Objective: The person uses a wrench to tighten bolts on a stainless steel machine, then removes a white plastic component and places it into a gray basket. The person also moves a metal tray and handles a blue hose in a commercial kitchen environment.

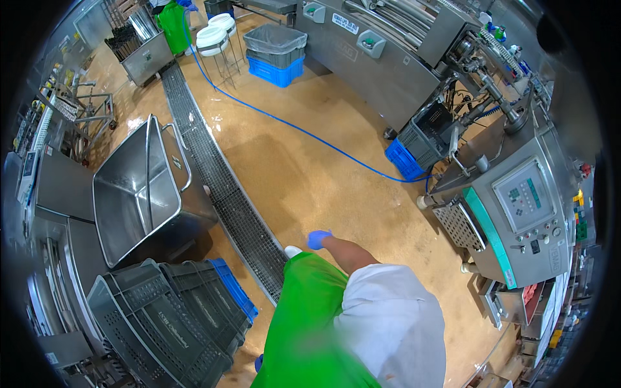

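Note:
My right hand point(317, 239), in a blue glove, hangs over the tan floor point(291, 168) in front of me. Its fingers look loose, the thumb stands a little apart, and I see nothing in it. A white sleeve point(394, 317) covers my upper right arm. Beside my green apron point(304, 304), only a sliver of blue, likely my left hand point(259, 363), shows; its fingers are hidden behind the apron. Nearest to that side is a stack of dark grey plastic crates point(174, 317) with a blue crate point(234, 291) at its edge.
A steel tub cart point(194, 213) stands left of a floor drain grate point(223, 187). A blue hose point(291, 126) crosses the floor. To the right is a machine with a control panel point(525, 194); behind are a steel machine point(362, 64), a lined bin point(275, 48), white stools point(212, 40) and a person in green point(171, 29).

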